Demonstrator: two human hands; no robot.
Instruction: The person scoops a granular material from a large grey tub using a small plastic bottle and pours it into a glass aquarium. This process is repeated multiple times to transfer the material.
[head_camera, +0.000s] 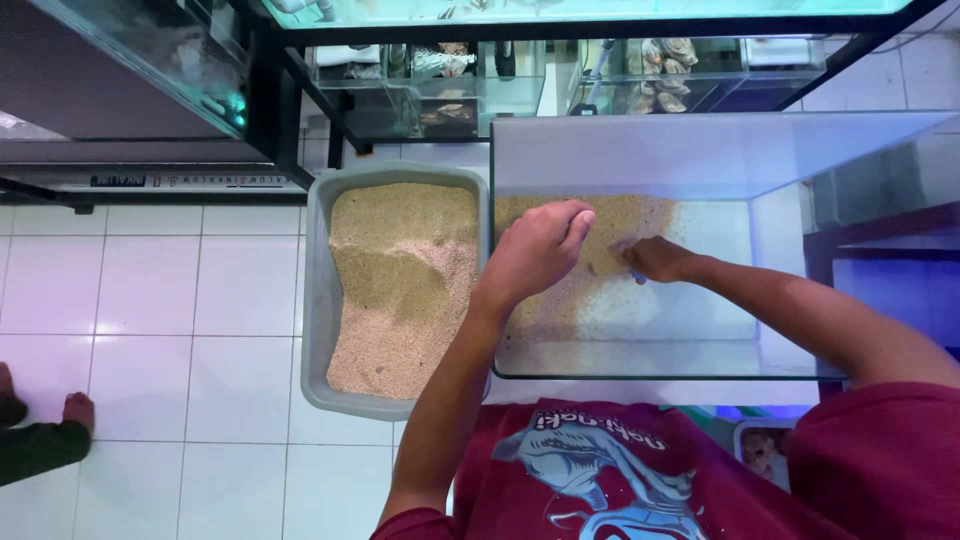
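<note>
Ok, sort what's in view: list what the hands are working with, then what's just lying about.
In use: left hand, right hand, glass tank, sand layer in it, grey sand tray.
Lying about: stocked aquariums on rack, bystander's feet.

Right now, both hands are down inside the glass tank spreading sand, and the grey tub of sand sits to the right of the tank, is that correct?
Not quite: the grey tub of sand sits to the left of the glass tank, not the right. The head view shows it. The rest stands: the left hand and the right hand are both down inside the tank on the sand.
</note>
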